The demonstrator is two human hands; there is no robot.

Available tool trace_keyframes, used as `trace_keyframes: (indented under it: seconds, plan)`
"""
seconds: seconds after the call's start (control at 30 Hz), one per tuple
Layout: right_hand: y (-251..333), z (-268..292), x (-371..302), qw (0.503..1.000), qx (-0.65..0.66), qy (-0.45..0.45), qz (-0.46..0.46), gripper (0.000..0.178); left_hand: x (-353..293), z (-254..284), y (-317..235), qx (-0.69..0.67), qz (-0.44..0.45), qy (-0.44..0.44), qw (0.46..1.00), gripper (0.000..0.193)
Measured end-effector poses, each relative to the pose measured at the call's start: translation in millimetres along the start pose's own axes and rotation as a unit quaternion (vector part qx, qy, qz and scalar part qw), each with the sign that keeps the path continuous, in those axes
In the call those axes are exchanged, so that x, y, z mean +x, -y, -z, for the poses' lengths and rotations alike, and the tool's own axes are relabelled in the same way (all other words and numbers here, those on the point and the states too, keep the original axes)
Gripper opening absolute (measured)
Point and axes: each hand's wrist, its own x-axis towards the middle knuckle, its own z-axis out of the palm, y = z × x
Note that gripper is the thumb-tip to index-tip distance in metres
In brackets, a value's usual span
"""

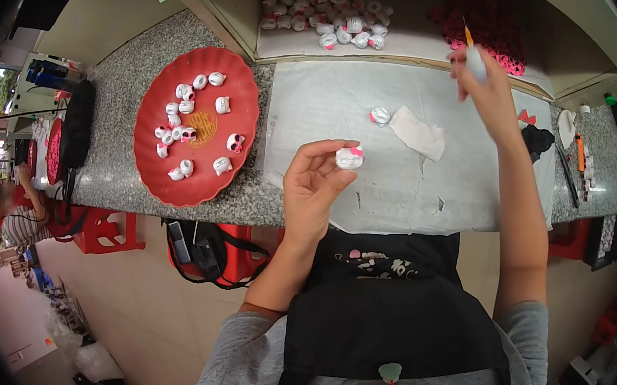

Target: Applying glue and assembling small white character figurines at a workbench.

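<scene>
Between the thumb and fingers of my left hand [308, 192] is a small white cat-head figurine [347, 158] with a pink bow. My right hand [495, 96], raised at the far right of the work sheet, grips a white squeeze bottle [476, 64] with an orange tip and a thin needle pointing up. A second white figurine [380, 116] lies on the pale sheet [311, 95], beside a crumpled white tissue [418, 132]. To the left, a red scalloped tray [149, 153] carries several white figurines, some showing pink parts.
A compartment at the back holds a heap of white pieces [324, 6] and a heap of pink pieces [483, 30]. Black cloth [537, 141] and an orange pen [580, 153] lie at the right. Another person [17, 214] sits at the far left.
</scene>
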Motion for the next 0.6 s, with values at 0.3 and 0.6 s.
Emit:
trace_keyframes:
  seconds: [0.3,0.6]
  plan:
    - [16.5,-37.1,-107.6,0.97,0.243,0.006,-0.029,0.011,-2.3,-17.4,10.5,0.041,0.023,0.056,0.997,0.033]
    - [20.2,-45.5,-121.7,0.932,0.349,0.073,-0.069,0.01,-10.3,-27.2,15.6,0.247,-0.092,0.065,0.962,0.03]
